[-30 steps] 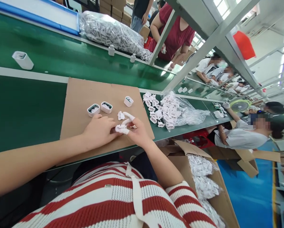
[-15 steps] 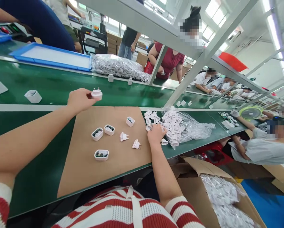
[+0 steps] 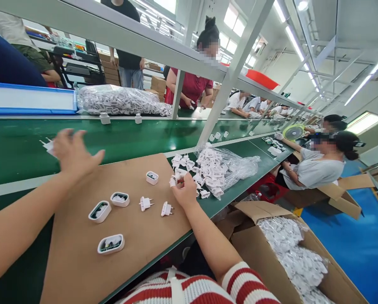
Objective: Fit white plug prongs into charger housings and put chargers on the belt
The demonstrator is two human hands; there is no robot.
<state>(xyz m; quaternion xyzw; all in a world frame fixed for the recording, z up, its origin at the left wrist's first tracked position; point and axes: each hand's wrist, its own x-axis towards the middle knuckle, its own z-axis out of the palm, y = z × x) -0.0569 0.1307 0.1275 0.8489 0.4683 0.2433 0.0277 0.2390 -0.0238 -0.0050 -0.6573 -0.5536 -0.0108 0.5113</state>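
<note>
My left hand [image 3: 75, 154] is over the green belt [image 3: 125, 137] with its fingers spread. Just beyond its fingertips is a white plug piece [image 3: 49, 145] with two pins, apart from the grasp. Pinched in my right hand [image 3: 185, 188] are white plug parts [image 3: 175, 178], beside a pile of similar pieces [image 3: 209, 169]. On the brown cardboard sheet [image 3: 81, 261] lie several open white housings, one at the front [image 3: 111, 244] and one at the back [image 3: 152, 177], with parts inside. Two loose pin pieces, one left [image 3: 145, 203] and one right [image 3: 166, 209], lie between them and my right hand.
A clear bag [image 3: 246, 164] spreads right of the pile. Across the belt are a filled bag [image 3: 119, 100] and a blue-edged tray [image 3: 31, 99]. A metal post [image 3: 220, 101] slants upward. An open carton [image 3: 255, 249] stands below the table's right edge. People sit and stand further off.
My left hand has opened and let go of the white plug on the belt. My right hand has lifted white parts from the pile's edge. The view has turned rightward.
</note>
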